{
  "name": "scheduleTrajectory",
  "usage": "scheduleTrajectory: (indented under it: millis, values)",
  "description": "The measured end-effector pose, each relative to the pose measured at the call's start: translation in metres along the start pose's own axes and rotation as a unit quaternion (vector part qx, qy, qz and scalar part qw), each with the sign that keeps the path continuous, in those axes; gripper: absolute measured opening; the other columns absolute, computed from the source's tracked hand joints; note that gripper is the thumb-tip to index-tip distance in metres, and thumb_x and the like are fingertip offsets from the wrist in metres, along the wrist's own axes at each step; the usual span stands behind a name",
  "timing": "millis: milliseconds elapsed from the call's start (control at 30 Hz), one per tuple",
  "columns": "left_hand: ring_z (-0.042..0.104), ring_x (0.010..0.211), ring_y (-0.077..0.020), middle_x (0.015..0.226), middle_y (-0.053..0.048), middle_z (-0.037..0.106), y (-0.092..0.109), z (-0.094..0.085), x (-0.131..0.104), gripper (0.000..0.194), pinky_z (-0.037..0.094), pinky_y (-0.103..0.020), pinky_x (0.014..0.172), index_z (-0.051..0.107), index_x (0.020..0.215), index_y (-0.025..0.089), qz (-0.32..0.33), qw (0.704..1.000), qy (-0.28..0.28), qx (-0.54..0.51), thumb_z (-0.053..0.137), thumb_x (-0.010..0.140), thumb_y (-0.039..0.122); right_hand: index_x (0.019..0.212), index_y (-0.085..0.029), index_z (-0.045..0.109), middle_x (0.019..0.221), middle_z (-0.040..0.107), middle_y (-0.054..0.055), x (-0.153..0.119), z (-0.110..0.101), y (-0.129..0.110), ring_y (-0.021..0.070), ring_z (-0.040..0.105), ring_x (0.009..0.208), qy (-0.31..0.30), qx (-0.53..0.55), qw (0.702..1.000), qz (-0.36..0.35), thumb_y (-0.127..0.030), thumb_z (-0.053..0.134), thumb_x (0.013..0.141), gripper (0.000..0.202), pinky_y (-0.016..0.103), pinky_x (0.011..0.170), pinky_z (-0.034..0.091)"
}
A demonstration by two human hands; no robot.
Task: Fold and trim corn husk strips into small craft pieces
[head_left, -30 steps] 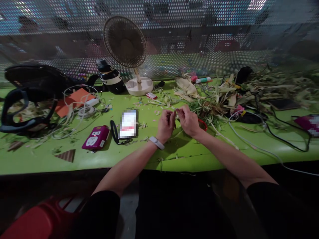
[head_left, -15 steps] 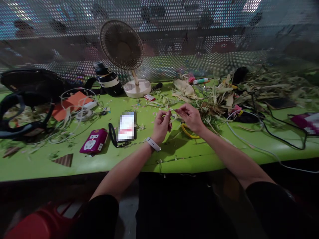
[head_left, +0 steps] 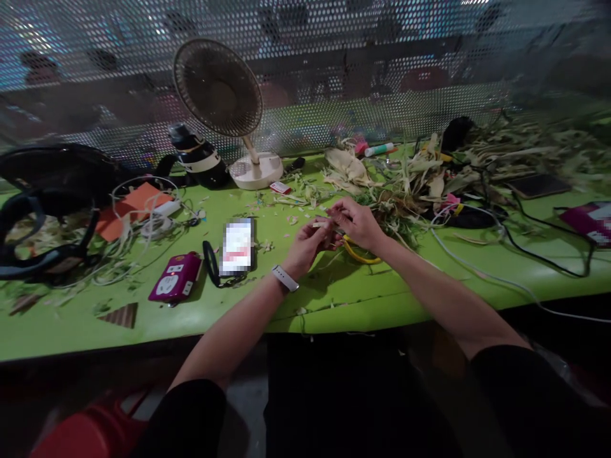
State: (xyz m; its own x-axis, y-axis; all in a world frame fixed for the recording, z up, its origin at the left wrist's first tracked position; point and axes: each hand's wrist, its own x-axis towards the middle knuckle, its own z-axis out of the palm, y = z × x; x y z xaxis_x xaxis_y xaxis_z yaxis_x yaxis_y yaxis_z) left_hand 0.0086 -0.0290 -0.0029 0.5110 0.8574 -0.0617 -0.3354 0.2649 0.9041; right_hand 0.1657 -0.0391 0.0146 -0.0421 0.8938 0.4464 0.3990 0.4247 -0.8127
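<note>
My left hand and my right hand meet over the middle of the green table. The left fingers are pinched, and a small pale strip shows at their tips. My right fingers are bent and closed against the left fingertips; whatever they grip is too small to make out. Just below the right hand lies a yellow ring-shaped cable or handle. Dry husk-like leaves and shredded plant scraps are spread beyond the hands.
Left of my hands lie a phone, a purple box and tangled white cable. A fan and dark bottle stand behind, near a perforated metal screen. Rightward are a leaf heap and cables.
The left hand has come closer to the right, so their fingers now overlap more. A pale strip now shows at the left fingertips. The view has shifted slightly.
</note>
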Motion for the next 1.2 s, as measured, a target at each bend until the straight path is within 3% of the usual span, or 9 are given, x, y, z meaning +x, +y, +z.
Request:
scheduleTrajectory:
  millis: [133, 233, 333, 533, 667, 800, 900, 967, 1200]
  values:
    - [0.067, 0.061, -0.0103, 0.07, 0.001, 0.069, 0.0, -0.001, 0.001, 0.045, 0.051, -0.019, 0.053, 0.059, 0.091, 0.017, 0.03, 0.999, 0.017, 0.008, 0.082, 0.067, 0.049, 0.074, -0.022, 0.048, 0.057, 0.046, -0.003, 0.003, -0.009, -0.005, 0.0128, 0.043, 0.052, 0.02, 0.001, 0.998, 0.061, -0.079, 0.036, 0.085, 0.059, 0.028, 0.055, 0.035]
    - [0.065, 0.058, -0.0085, 0.069, 0.002, 0.069, 0.001, -0.001, 0.003, 0.047, 0.051, -0.018, 0.054, 0.059, 0.09, 0.017, 0.053, 0.998, 0.022, -0.002, 0.083, 0.066, 0.049, 0.064, -0.021, 0.045, 0.053, 0.044, -0.002, 0.003, -0.012, -0.006, 0.0119, 0.041, 0.052, -0.066, -0.007, 0.995, 0.079, -0.079, 0.035, 0.086, 0.063, 0.028, 0.053, 0.032]
    - [0.062, 0.054, -0.0071, 0.066, 0.002, 0.069, 0.0, 0.0, 0.004, 0.049, 0.051, -0.018, 0.055, 0.058, 0.089, 0.017, 0.076, 0.997, 0.022, -0.016, 0.085, 0.063, 0.048, 0.066, -0.019, 0.05, 0.058, 0.051, -0.001, 0.001, -0.006, -0.003, 0.0116, 0.045, 0.055, -0.14, 0.022, 0.988, 0.056, -0.077, 0.037, 0.087, 0.063, 0.027, 0.055, 0.033]
    - [0.058, 0.058, -0.0038, 0.067, 0.005, 0.064, 0.0, 0.001, 0.007, 0.039, 0.047, -0.015, 0.056, 0.061, 0.088, 0.017, 0.073, 0.994, 0.04, -0.063, 0.086, 0.065, 0.037, 0.07, -0.021, 0.048, 0.058, 0.045, -0.003, 0.001, 0.004, 0.007, 0.0116, 0.042, 0.056, -0.076, 0.013, 0.996, 0.037, -0.068, 0.044, 0.089, 0.051, 0.026, 0.056, 0.033]
    - [0.048, 0.052, -0.0016, 0.06, 0.007, 0.056, 0.003, 0.001, 0.009, 0.03, 0.039, -0.013, 0.05, 0.061, 0.08, 0.016, 0.063, 0.994, 0.05, -0.069, 0.084, 0.068, 0.031, 0.071, -0.02, 0.051, 0.058, 0.044, -0.004, 0.003, 0.0, 0.008, 0.0115, 0.04, 0.056, -0.075, 0.004, 0.997, 0.024, -0.058, 0.049, 0.089, 0.042, 0.026, 0.056, 0.032]
    - [0.045, 0.05, -0.0027, 0.058, 0.007, 0.053, 0.002, -0.001, 0.01, 0.031, 0.037, -0.015, 0.05, 0.062, 0.079, 0.017, 0.081, 0.995, 0.048, -0.035, 0.084, 0.068, 0.037, 0.067, -0.021, 0.049, 0.056, 0.044, -0.003, 0.004, -0.011, 0.004, 0.0114, 0.04, 0.052, -0.094, 0.024, 0.993, 0.073, -0.053, 0.049, 0.089, 0.039, 0.026, 0.054, 0.033]
    - [0.046, 0.05, -0.0038, 0.056, 0.005, 0.054, 0.0, -0.002, 0.009, 0.038, 0.036, -0.017, 0.049, 0.063, 0.077, 0.015, 0.066, 0.998, -0.003, 0.008, 0.084, 0.066, 0.044, 0.063, -0.02, 0.047, 0.056, 0.045, -0.002, 0.004, -0.016, 0.0, 0.0108, 0.04, 0.052, -0.106, 0.045, 0.986, 0.12, -0.061, 0.043, 0.09, 0.049, 0.026, 0.053, 0.032]
    - [0.046, 0.051, -0.0045, 0.056, 0.004, 0.054, -0.002, -0.002, 0.009, 0.04, 0.036, -0.018, 0.049, 0.062, 0.074, 0.015, 0.042, 0.998, -0.033, 0.024, 0.085, 0.063, 0.046, 0.06, -0.019, 0.048, 0.055, 0.043, -0.003, 0.003, -0.016, -0.003, 0.0103, 0.038, 0.053, -0.125, 0.04, 0.985, 0.112, -0.07, 0.043, 0.087, 0.058, 0.027, 0.053, 0.03]
    - [0.04, 0.05, -0.0047, 0.056, 0.006, 0.049, -0.003, 0.001, 0.006, 0.036, 0.033, -0.018, 0.048, 0.06, 0.07, 0.017, 0.02, 0.999, -0.012, 0.043, 0.082, 0.067, 0.044, 0.063, -0.018, 0.056, 0.056, 0.043, -0.003, 0.006, -0.006, 0.0, 0.0103, 0.036, 0.054, -0.135, 0.065, 0.987, 0.062, -0.076, 0.05, 0.079, 0.061, 0.027, 0.053, 0.029]
